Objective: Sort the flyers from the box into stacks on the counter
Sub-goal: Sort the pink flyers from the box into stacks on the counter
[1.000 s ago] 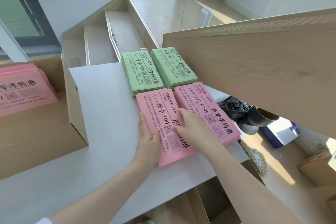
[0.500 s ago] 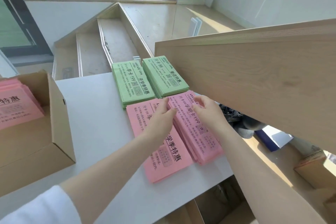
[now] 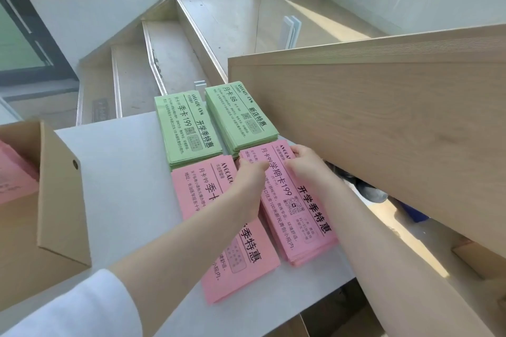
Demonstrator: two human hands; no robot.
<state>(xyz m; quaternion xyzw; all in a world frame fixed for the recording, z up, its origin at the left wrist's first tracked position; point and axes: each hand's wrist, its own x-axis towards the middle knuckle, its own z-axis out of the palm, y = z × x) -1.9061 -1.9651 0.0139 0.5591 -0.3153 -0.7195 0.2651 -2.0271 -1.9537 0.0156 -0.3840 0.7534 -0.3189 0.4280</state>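
Four stacks of flyers sit on the counter (image 3: 115, 189), two green at the far edge and two pink in front of them. The right-hand pink stack (image 3: 304, 208) lies along the counter's right edge, just beside the left-hand pink stack (image 3: 216, 230), and both hands are working its far end. The left hand (image 3: 247, 180) reaches across the left pink stack, fingers curled down onto the far left corner of the right one, pinching at its edge as far as I can judge. The right hand (image 3: 306, 164) has its fingers bent around the far right corner, thumb on top, gripping that end of the stack.

These are thin paper sheets, light and floppy one at a time, and I'd expect them to slide freely over each other; the stack already fans out a little along its near right side. Held as a bundle it should be stiffer, so the sensible hold is just this: both short-end corners or the two long sides, squeezing inward to square the edges. Lifting from one corner alone would likely let sheets droop or spill over the counter's right edge.

More pink flyers (image 3: 13, 175) wait in the cardboard box (image 3: 60, 200) at the counter's left edge. The green stacks, left green stack (image 3: 189, 128) and right green stack (image 3: 241, 115), sit untouched.
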